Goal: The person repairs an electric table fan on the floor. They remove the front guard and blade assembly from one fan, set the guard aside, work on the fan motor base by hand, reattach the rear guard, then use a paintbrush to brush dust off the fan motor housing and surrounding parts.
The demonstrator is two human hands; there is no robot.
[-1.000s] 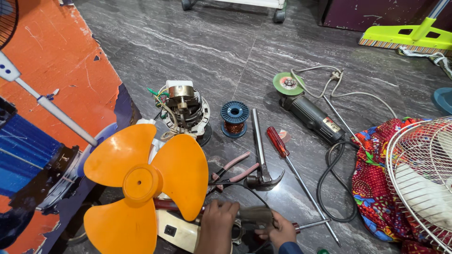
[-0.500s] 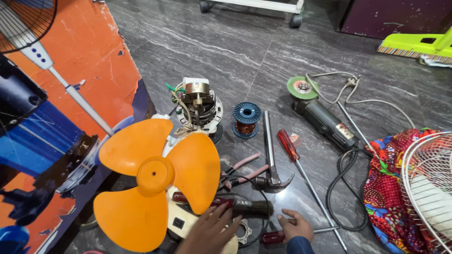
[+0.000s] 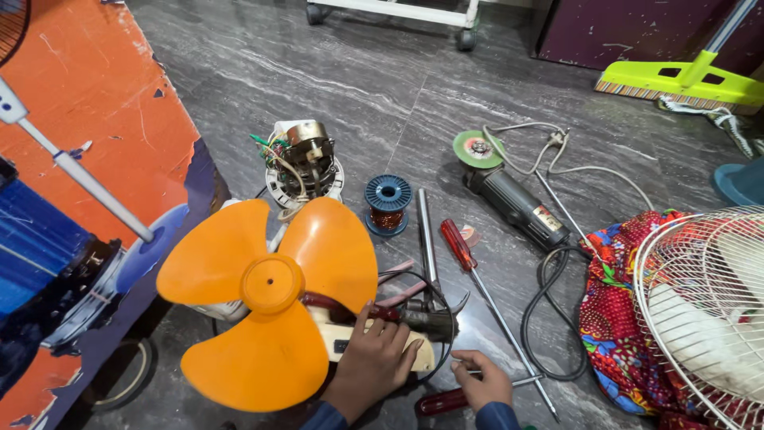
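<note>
Nearest the camera, the right hand is closed around a thin metal rod, apparently the shaft of the red-handled screwdriver lying just to its left on the floor. That tool looks stiff and light; its ribbed plastic handle would give a surer hold than the smooth, slippery shaft.

Beside it, the left hand rests palm-down, fingers spread, on a cream plastic housing, pressing rather than gripping. The casing is probably rigid but brittle at its edges, so flat pressure suits it.

Touching the left hand's outer side is the orange fan blade, thin and flexible at the tips, best lifted by its central hub.

Just beyond the fingers lie pliers with pink grips, a hammer and a second red screwdriver.

Farther off sit a blue spool of copper wire, fine and easily kinked, and a fan motor with loose leads, likely heavy. Beyond the right hand lies an angle grinder with its cable, and to that hand's outer side a wire fan guard on patterned cloth.
</note>
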